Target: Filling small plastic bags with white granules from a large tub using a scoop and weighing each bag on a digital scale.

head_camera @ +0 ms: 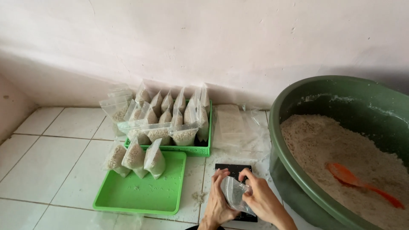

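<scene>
My left hand (218,200) and my right hand (260,196) both pinch a small clear plastic bag (234,194) at its top edge, low in the middle of the view. The bag looks empty. Under it lies a flat black scale (232,168) on the tiled floor. To my right stands a big dark green tub (289,170) of pale grainy material, with an orange scoop (358,183) lying half sunk in it.
A green tray (140,198) holds three filled bags (135,159) standing at its far edge. Behind it a green basket (200,150) is packed with several filled bags. A stack of flat clear bags (232,123) lies by the wall.
</scene>
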